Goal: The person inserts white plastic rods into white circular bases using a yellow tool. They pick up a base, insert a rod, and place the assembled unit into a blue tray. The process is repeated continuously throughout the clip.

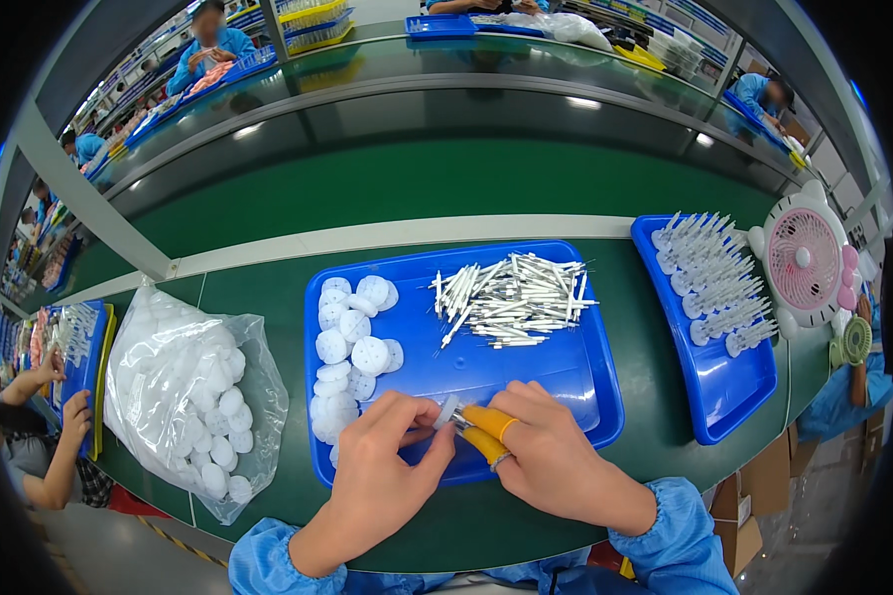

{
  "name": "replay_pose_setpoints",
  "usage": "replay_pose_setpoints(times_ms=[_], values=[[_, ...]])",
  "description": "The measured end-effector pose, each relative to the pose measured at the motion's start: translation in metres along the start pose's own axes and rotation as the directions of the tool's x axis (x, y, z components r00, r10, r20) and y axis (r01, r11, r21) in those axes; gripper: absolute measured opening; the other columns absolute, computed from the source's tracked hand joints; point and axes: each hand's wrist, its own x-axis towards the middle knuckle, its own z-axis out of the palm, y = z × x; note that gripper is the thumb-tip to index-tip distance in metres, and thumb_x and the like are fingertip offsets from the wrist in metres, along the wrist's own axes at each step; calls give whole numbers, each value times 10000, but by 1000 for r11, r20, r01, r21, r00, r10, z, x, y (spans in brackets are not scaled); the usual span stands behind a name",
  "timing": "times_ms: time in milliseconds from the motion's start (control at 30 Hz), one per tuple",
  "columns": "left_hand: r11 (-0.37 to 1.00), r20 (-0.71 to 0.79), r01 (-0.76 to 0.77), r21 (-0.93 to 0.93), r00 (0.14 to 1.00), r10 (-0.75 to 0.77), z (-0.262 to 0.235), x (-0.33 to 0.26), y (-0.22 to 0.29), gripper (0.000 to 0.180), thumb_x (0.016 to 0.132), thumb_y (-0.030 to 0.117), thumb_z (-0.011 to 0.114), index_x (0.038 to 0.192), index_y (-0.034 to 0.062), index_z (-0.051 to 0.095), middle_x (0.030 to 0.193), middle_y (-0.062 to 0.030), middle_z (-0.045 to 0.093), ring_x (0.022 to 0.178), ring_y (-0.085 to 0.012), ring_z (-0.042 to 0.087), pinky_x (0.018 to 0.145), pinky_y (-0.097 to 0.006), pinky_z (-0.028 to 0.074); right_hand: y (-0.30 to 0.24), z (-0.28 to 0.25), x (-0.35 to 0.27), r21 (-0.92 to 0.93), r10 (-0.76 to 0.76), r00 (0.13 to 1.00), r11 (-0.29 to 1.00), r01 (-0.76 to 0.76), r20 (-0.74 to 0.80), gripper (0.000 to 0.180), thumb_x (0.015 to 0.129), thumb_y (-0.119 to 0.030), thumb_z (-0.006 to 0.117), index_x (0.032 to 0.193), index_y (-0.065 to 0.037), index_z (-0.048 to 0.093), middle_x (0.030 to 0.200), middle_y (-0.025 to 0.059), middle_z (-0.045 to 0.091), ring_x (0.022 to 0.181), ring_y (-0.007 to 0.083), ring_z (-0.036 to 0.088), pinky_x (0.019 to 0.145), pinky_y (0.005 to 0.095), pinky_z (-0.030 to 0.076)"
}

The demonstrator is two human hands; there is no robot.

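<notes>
Left of the middle blue tray [585,397] I see a clear bag of white discs [193,397]. My left hand [382,471] pinches one white disc [449,410] over the tray's front edge; my right hand [551,451], two fingers in orange covers [488,423], grips a pin against it. I judge the pin must enter straight. Right of the tray, a second blue tray [729,397] and a pink fan [804,260].

Bare blue floor lies open in the middle of the shallow blue plastic tray [585,397], between the white round discs [352,352] and the heap of thin white rods [511,297]. On the green counter [655,397], a clear strip runs between that tray and the second blue tray of assembled white pieces [739,392]. The clear plastic bag of white discs [193,392] blocks the left side.
</notes>
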Motion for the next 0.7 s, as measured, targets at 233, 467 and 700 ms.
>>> replay_pose_setpoints(times_ms=[233, 467, 700], values=[[997, -11, -63, 43, 998, 63, -1, -4, 0, 172, 863, 1, 784, 1010, -38, 702, 905, -155, 671, 772, -289, 753, 676, -361, 619, -4, 10, -5, 148, 10, 989, 989, 12, -147, 414, 645, 96, 713, 1059, 101, 730, 951, 163, 616, 882, 360, 602, 768, 465, 505], [989, 18, -99, 113, 995, 98, 3, -9, -1, 197, 859, -2, 784, 1029, -42, 693, 908, -162, 663, 730, -296, 732, 633, -372, 586, -7, 21, -3, 131, 9, 978, 991, 19, -210, 417, 637, 122, 686, 1051, 100, 734, 891, 154, 622, 829, 359, 614, 742, 450, 508], [972, 61, 142, -189, 989, -133, -5, -4, 6, 326, 952, 14, 769, 1244, -59, 641, 1092, -157, 721, 1035, -245, 754, 849, -342, 648, -3, 6, -4, 193, 41, 969, 981, 7, -242, 466, 671, 103, 731, 1133, 50, 765, 987, 139, 683, 834, 331, 608, 759, 415, 497]])
